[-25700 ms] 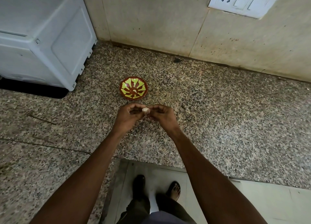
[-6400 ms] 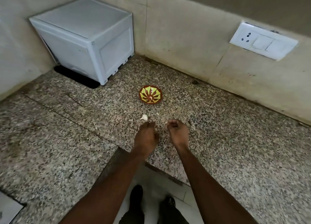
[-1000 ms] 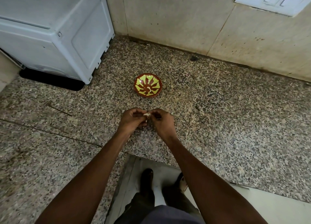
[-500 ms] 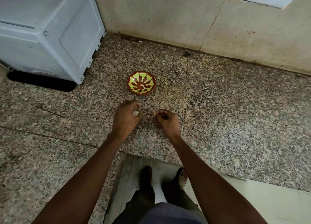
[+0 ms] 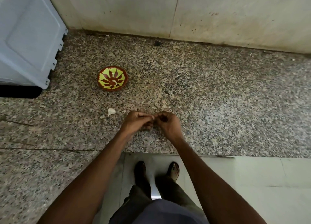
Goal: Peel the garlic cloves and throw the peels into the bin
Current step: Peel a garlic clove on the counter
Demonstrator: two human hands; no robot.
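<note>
Nearest me the person's left hand (image 5: 137,122) and right hand (image 5: 166,122) meet over the front of the granite surface (image 5: 218,106), fingers (image 5: 143,117) of both curled in and pinching 1 small pale scrap between them, probably a bit of garlic peel being picked loose, though it is too small to tell. Just beyond and to the left, 1 garlic clove (image 5: 111,111) lies loose on the stone, whitish, teardrop-shaped, apparently set aside within easy reach. Farther back sits a small red-and-green bowl (image 5: 112,78) with a pale curl inside, and no bin is in sight.
</note>
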